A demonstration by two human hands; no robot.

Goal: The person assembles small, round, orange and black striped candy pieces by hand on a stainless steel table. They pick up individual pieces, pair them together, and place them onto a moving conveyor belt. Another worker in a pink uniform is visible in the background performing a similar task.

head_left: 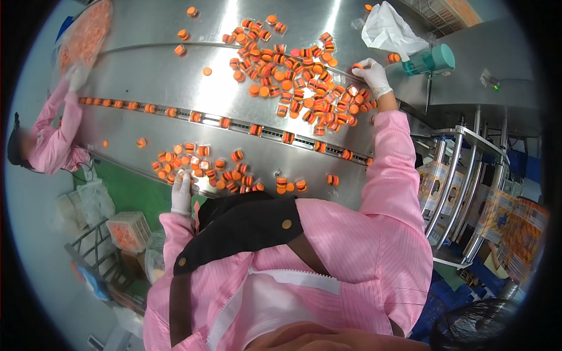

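Observation:
My right hand (pixel 373 77), in a white glove, reaches to the far right of the steel table and pinches an orange burger-shaped sweet (pixel 357 66) at its fingertips. Just left of it spreads a large heap of layered orange, red and dark sweets (pixel 293 76), many in clear wrapping. My left hand (pixel 182 192), also gloved, is at the near table edge. Its fingers are closed against a smaller pile of the same sweets (pixel 193 159); what lies between them is hidden. Between the two piles, a conveyor channel (pixel 240 125) carries a single spaced row of sweets.
A person in pink (pixel 50 137) handles a clear bag of sweets (pixel 86 35) at the far left. A white cloth (pixel 392 29) and a teal-lidded container (pixel 430 59) lie beyond my right hand. Metal rollers with printed film (pixel 462 187) stand at right; a crate (pixel 129 230) sits low left.

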